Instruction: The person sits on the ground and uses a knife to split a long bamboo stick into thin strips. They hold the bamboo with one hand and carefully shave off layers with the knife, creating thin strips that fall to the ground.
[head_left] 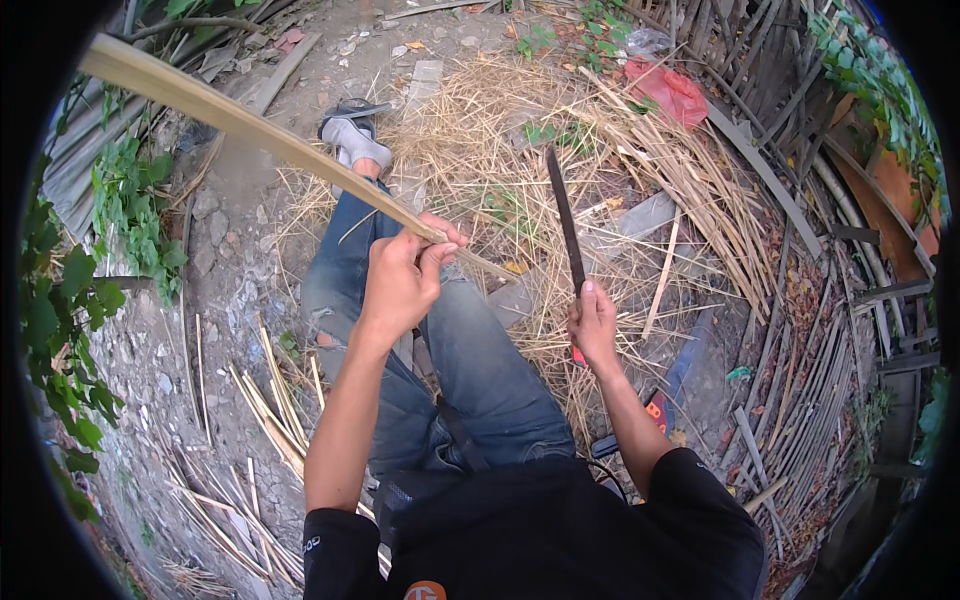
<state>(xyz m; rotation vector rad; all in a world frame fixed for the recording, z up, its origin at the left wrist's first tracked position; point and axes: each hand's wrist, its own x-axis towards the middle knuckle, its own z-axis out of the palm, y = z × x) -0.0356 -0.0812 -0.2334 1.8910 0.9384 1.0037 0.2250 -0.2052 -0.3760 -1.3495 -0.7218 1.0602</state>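
My left hand is closed, its thumb and fingers pinching a long pale bamboo strip. The strip slants up toward the far left, and a thinner splinter shows beyond my fingers on the right. In my right hand is a long knife with a narrow dark blade, held nearly upright with its tip pointing away from me. A bit of red shows below that fist, probably on the handle, most of which my fingers cover. Blade and strip are apart.
Bamboo shavings cover the ground ahead, with a pile of split strips to the right. Near my right forearm lies a tool with an orange-and-black handle. A red plastic bag sits far right; cut strips lie left.
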